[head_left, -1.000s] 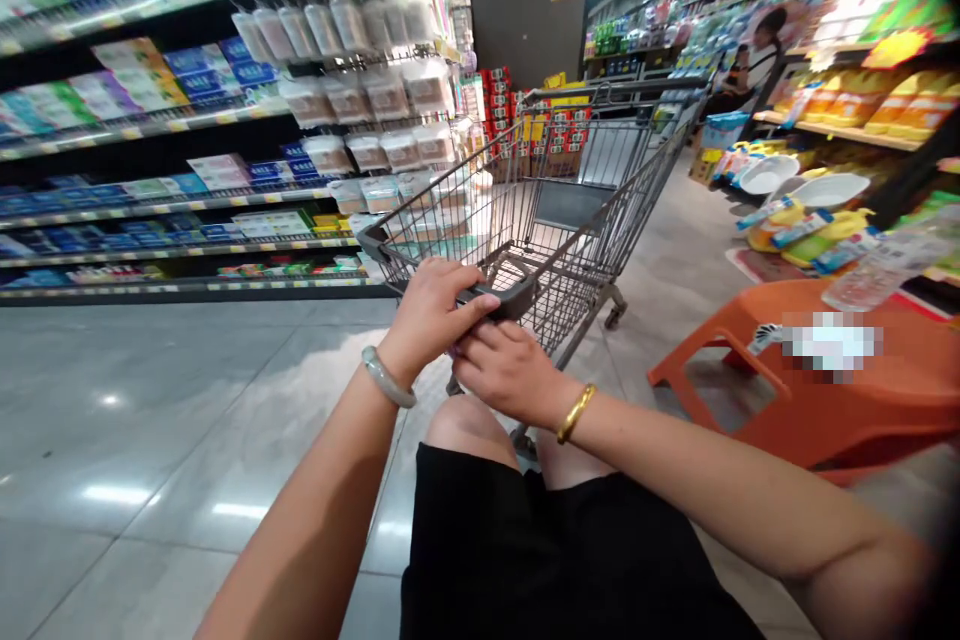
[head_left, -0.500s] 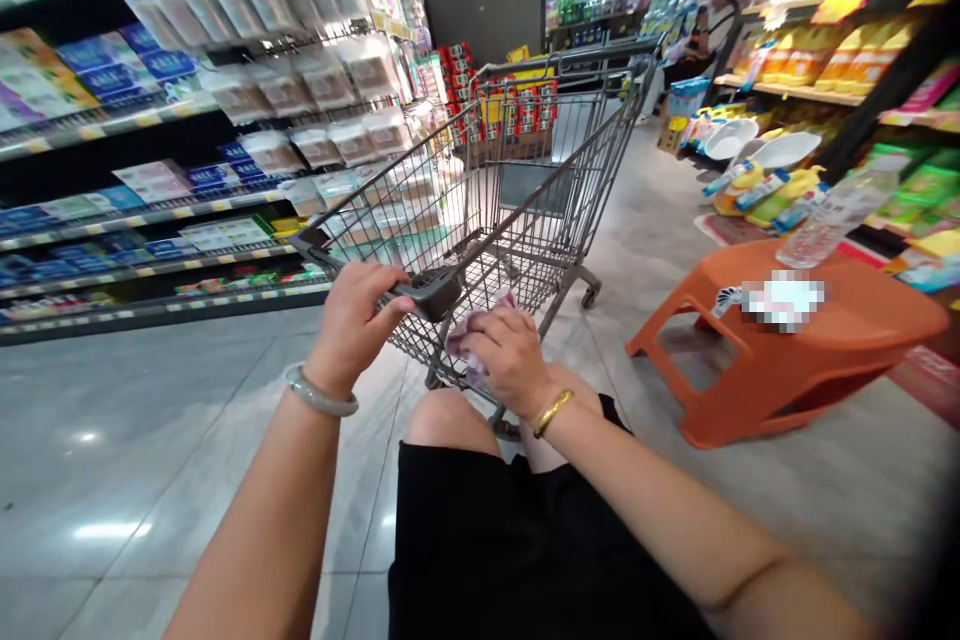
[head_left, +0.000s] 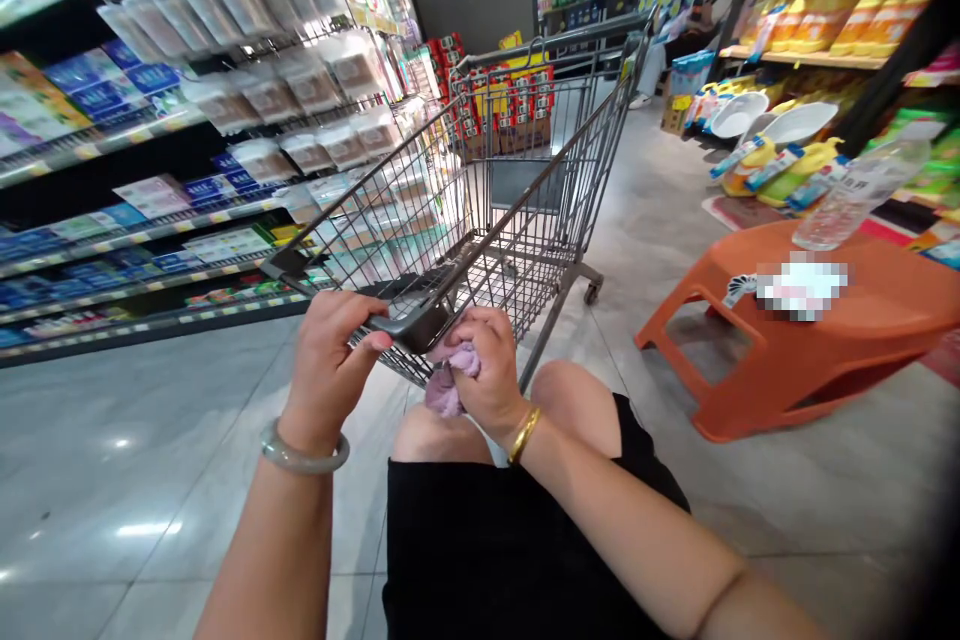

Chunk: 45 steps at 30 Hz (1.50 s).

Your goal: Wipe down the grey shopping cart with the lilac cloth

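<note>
A grey wire shopping cart (head_left: 525, 190) stands in front of my knees, its handle end toward me. My left hand (head_left: 334, 350) is wrapped round the cart's handlebar, with the thumb lying along it. In my right hand (head_left: 484, 360) is a crumpled light purple cloth (head_left: 448, 390), closed in the fingers. That hand is at the right end of the handle, by the dark plastic corner piece (head_left: 424, 320), and the cloth lies against or just under it; exact contact is hidden by the fingers.
To the right stands an orange plastic stool (head_left: 750, 340) bearing a clear bottle (head_left: 862, 185) and a blurred-out item (head_left: 801, 288). Stocked shelves (head_left: 150, 135) line the left side. Red packs (head_left: 525, 100) are stacked beyond the cart. A person (head_left: 712, 10) sits at the back right.
My right hand has moved left and in toward the handle's corner, taking the cloth with it. The cart's handle end has come slightly nearer and left, with my left hand still on it.
</note>
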Motion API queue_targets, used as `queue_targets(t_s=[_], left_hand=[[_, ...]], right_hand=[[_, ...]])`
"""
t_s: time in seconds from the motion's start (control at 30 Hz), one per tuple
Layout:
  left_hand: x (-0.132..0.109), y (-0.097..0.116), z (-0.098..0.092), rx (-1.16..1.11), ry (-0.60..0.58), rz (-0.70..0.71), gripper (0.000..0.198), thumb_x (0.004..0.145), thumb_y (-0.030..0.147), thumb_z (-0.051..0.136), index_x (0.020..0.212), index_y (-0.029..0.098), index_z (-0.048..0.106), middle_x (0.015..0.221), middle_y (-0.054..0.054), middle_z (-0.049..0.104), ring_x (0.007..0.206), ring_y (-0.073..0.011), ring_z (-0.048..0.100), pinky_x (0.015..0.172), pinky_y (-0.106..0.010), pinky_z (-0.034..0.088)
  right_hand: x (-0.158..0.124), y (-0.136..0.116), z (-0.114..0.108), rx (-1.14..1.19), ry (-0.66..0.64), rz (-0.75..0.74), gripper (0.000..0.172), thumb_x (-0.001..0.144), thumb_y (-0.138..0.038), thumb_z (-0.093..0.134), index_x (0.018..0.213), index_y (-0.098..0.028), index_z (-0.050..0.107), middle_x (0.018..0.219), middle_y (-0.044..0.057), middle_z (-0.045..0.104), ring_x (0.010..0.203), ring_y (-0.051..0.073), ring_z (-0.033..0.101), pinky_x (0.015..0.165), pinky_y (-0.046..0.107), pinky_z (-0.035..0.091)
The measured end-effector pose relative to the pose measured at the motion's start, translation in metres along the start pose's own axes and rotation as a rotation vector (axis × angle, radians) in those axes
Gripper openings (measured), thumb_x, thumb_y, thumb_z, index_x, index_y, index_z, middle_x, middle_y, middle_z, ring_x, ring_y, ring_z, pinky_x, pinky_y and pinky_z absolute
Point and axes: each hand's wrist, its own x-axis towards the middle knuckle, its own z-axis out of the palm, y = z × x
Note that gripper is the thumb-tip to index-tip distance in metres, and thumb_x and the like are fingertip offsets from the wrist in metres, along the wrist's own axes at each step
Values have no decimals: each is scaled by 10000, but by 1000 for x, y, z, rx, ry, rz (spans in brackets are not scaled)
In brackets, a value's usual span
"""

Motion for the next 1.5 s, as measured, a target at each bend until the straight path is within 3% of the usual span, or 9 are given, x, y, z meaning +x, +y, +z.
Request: queue_targets(t_s=[0.2, 0.5, 0.67, 0.8, 0.93, 1.03, 1.13, 1.33, 1.5], left_hand=[[-2, 12, 0, 0, 14, -25, 592, 931, 749, 407, 889, 208, 643, 828, -52, 617, 820, -249, 541, 764, -382, 382], [11, 49, 24, 47, 70, -33, 597, 931, 748, 408, 901, 206, 654, 814, -53, 628, 820, -255, 539, 774, -395, 377], [23, 76, 39, 127, 54, -61, 563, 988, 688, 386, 897, 205, 658, 813, -73, 632, 810, -274, 530, 767, -422, 365], [33, 97, 55, 193, 17, -80, 353, 1014, 489, 497, 896, 213, 683, 791, -75, 634, 822, -287, 556, 794, -442, 373], [40, 107, 66, 123, 32, -19, 247, 997, 257, 511, 1166, 212, 685, 941, -79, 719, 903, -281, 618, 858, -446, 424], [47, 97, 59, -18, 50, 40, 458, 1015, 148, 441, 1463, 218, 509, 1247, -79, 725, 1072, -228, 662, 951, -403, 478], [55, 67, 38, 73, 100, 6, 336, 1037, 305, 517, 1346, 245, 633, 1365, -82, 684, 1253, -263, 621, 1041, -452, 467], [53, -10, 11, 334, -18, -29, 542, 1065, 549, 347, 841, 245, 736, 944, -52, 768, 956, -289, 683, 1004, -541, 398], [52, -12, 25, 290, -92, 14, 644, 1066, 587, 256, 615, 226, 539, 615, -30, 552, 626, -203, 511, 618, -360, 328]], right_hand=[[-23, 29, -13, -103, 16, 55, 279, 723, -57, 562, 919, -246, 624, 1046, 38, 550, 1016, 210, 575, 891, 376, 524], [-4, 43, -44, -114, 113, 155, 324, 591, -71, 471, 847, -240, 573, 977, 14, 538, 991, 199, 565, 890, 363, 507], [18, -13, -67, -77, 179, 155, 242, 738, -64, 458, 882, -247, 523, 967, 29, 566, 928, 184, 593, 826, 341, 519], [25, -69, -81, -55, 54, -155, 211, 821, -111, 552, 953, -274, 562, 992, 30, 580, 980, 210, 609, 882, 393, 536], [31, -68, -96, -394, -43, -223, 258, 828, -74, 586, 982, -273, 641, 1009, 36, 629, 1012, 227, 604, 937, 432, 492], [42, -58, -98, -595, 18, -202, 244, 850, -83, 599, 992, -270, 666, 1045, 44, 672, 1028, 242, 598, 945, 443, 455], [54, -61, -85, -697, -21, -279, 185, 904, -154, 623, 1036, -275, 671, 1081, 36, 714, 1065, 259, 580, 941, 445, 416], [69, -63, -81, -795, -106, -319, 159, 937, -150, 575, 991, -273, 659, 1084, 24, 747, 1041, 257, 573, 848, 432, 363], [79, -54, -74, -814, -59, -274, 104, 915, -174, 608, 935, -263, 659, 1012, 37, 743, 993, 267, 565, 813, 430, 342]])
